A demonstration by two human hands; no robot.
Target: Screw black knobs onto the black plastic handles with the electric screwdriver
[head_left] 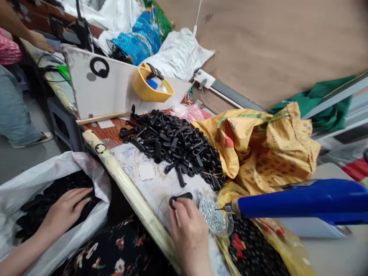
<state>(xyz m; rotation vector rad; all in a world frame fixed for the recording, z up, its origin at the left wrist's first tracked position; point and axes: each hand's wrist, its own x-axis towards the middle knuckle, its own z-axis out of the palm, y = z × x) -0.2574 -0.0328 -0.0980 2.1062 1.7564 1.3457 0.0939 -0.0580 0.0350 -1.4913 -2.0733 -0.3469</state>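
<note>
Floral-print clothing sits closest, my right hand pinching a black moulded loop tab above the bench, likely light, stiff, slightly slick, best held by its shank, my left hand open on black tabs in a white sack.

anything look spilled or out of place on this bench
A few black plastic pieces lie apart from the main heap on the floral cloth, just above the right hand, so they look spilled. Nothing else stands out.
</note>
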